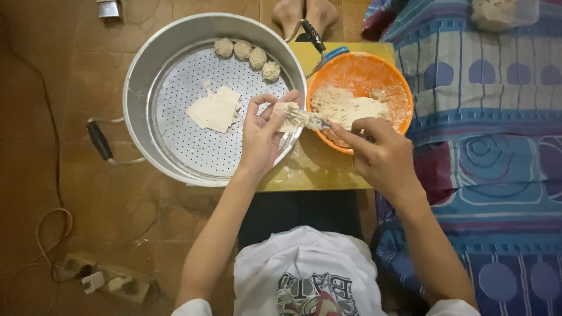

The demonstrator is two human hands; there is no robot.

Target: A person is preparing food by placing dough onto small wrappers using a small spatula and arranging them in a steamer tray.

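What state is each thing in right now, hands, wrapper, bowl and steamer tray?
Left hand: cupped, holding square dough wrapper.
Right hand: gripping metal utensil, tip on wrapper.
Orange plastic bowl: partly filled with pale filling.
Round perforated metal steamer tray: holds four dumplings, wrapper stack.

No packages, labels, signs, screens.
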